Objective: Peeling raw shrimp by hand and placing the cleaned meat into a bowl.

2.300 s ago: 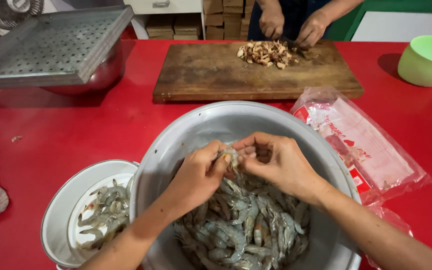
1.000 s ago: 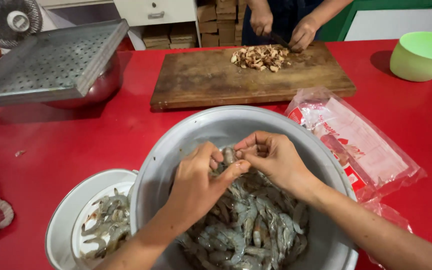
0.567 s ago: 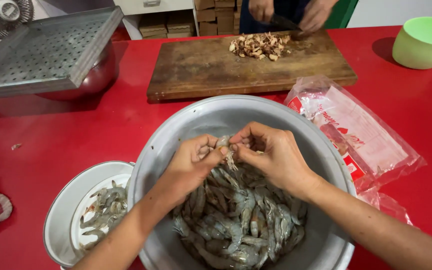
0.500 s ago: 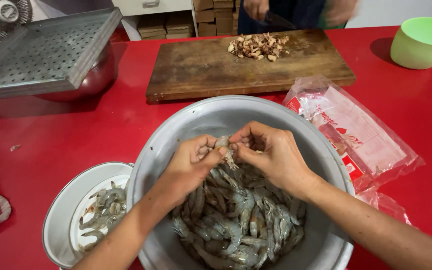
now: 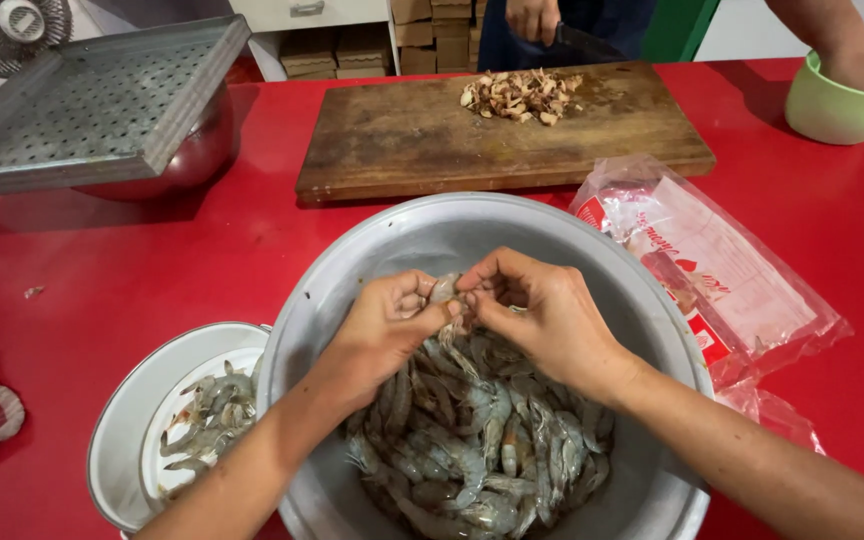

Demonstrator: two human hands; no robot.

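Red bench (image 5: pixel 202 270) carries everything. Biggest item: grey metal basin (image 5: pixel 372 250) at near centre, lower half filled with a heap of raw shrimp (image 5: pixel 472 450). Far of it, a wooden cutting board (image 5: pixel 402 130) with a small pile of chopped brown bits (image 5: pixel 522 95); another person's hand (image 5: pixel 532 18) sits at the board's far edge, and their other hand is at the green bowl (image 5: pixel 832 110) far right. Far left: perforated metal tray (image 5: pixel 82 105) resting on a steel bowl. Right of the basin: clear plastic bag (image 5: pixel 712 270), lying flat. Near left, touching the basin rim: white bowl (image 5: pixel 132 420) with a few shrimp in it.

Key relation: both hands meet over the basin centre, above the heap. Left hand (image 5: pixel 382 330) and right hand (image 5: pixel 542 310) each have fingers pinched together on one single shrimp (image 5: pixel 444 292), held between them. Its long axis looks roughly upright, tilted slightly; the tail end is hidden by fingers. Both hands equally near, already in contact. White bowl lies to the left, on the left-hand side.
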